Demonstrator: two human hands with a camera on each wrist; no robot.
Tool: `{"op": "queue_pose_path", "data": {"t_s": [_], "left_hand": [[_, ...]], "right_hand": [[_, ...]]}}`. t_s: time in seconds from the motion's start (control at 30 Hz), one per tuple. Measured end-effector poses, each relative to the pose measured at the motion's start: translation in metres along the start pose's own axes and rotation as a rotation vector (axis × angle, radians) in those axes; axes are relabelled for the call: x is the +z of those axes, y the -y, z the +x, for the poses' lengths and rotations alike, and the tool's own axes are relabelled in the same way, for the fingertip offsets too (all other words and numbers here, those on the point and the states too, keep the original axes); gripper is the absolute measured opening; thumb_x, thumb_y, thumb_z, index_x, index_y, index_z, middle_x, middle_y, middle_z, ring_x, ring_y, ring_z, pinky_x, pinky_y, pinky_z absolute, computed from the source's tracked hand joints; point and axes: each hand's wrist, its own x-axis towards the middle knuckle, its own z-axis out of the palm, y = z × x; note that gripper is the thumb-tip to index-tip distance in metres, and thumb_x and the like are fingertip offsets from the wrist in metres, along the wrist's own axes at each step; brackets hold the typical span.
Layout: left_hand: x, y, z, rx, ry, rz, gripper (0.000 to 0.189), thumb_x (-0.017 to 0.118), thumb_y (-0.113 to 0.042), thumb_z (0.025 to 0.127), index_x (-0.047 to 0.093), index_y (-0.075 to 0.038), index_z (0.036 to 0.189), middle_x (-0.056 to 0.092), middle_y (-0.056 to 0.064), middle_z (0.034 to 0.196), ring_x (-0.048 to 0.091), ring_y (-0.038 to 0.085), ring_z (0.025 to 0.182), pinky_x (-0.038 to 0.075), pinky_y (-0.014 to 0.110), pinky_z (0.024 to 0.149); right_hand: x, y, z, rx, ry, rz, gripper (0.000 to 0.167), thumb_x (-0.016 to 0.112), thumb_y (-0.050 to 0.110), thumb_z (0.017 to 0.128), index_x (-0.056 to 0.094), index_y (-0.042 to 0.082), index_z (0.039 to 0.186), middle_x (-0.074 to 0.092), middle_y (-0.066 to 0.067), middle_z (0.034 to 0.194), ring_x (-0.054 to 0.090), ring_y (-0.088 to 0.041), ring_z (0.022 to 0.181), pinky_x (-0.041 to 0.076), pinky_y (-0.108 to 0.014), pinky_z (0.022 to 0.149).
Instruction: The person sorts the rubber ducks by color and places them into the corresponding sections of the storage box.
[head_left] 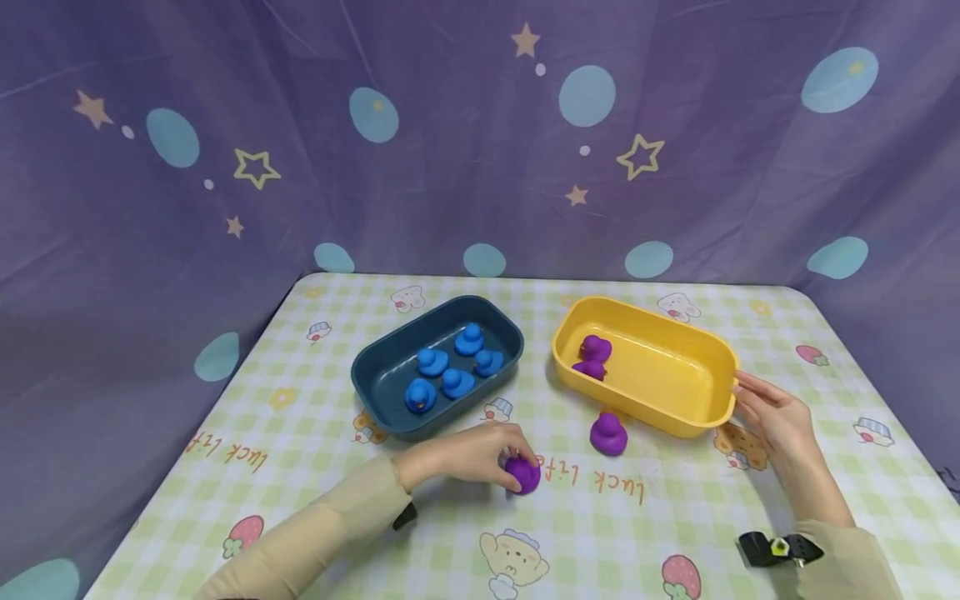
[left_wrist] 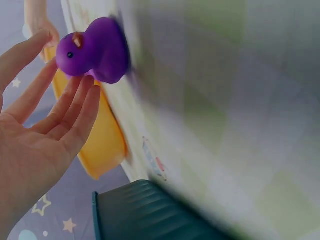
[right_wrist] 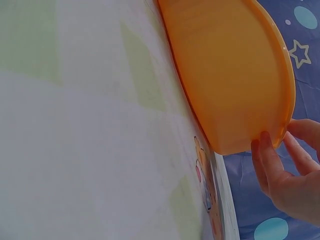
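Observation:
My left hand (head_left: pixel 480 454) reaches over a purple rubber duck (head_left: pixel 523 475), thumb and fingers around its head. In the left wrist view that duck (left_wrist: pixel 95 50) sits upright on the tablecloth, fingertips at its head and side. My right hand (head_left: pixel 776 417) grips the right end of a yellow tub (head_left: pixel 645 315); the right wrist view shows its fingers (right_wrist: pixel 270 160) at the rim and outer wall. Two purple ducks (head_left: pixel 595 350) lie at the tub's left end. Another purple duck (head_left: pixel 609 434) stands on the cloth in front of the tub.
A dark teal tub (head_left: pixel 382 408) stands left of the yellow one, with several blue ducks (head_left: pixel 457 382) inside. Both are on a green-checked tablecloth (head_left: pixel 600 550). A purple curtain (head_left: pixel 465 192) with stars hangs behind the table.

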Motion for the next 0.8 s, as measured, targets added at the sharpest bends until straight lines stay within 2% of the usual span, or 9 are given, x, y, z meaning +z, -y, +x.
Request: {"op": "queue_pose_path", "data": {"t_s": [0.27, 0.5, 0.8], "left_hand": [[0.007, 0.006, 0.000, 0.000, -0.014, -0.017, 0.028, 0.072, -0.018, 0.073, 0.066, -0.012, 0.100, 0.053, -0.007, 0.085, 0.050, 0.007, 0.078, 0.042, 0.013, 0.069], [0.012, 0.012, 0.003, 0.001, -0.021, -0.038, 0.026, 0.072, -0.015, 0.073, 0.066, -0.011, 0.098, 0.051, -0.008, 0.084, 0.048, 0.004, 0.076, 0.045, 0.017, 0.070], [0.012, 0.010, 0.005, -0.011, -0.035, -0.033, 0.024, 0.072, -0.012, 0.072, 0.068, -0.010, 0.096, 0.053, -0.005, 0.081, 0.048, 0.005, 0.075, 0.041, 0.013, 0.067]], "right_hand": [[0.002, 0.001, -0.003, 0.008, -0.005, -0.002, 0.035, 0.075, 0.013, 0.069, 0.067, 0.013, 0.103, 0.063, 0.009, 0.095, 0.062, -0.004, 0.085, 0.049, -0.019, 0.073], [0.016, 0.012, -0.016, 0.037, -0.049, -0.088, 0.028, 0.072, 0.015, 0.073, 0.068, 0.019, 0.100, 0.063, 0.011, 0.091, 0.061, -0.002, 0.085, 0.049, -0.017, 0.074], [0.031, 0.026, -0.032, 0.043, -0.012, -0.028, 0.024, 0.070, 0.011, 0.075, 0.068, 0.016, 0.098, 0.064, 0.011, 0.089, 0.061, -0.002, 0.082, 0.049, -0.017, 0.072]]}}
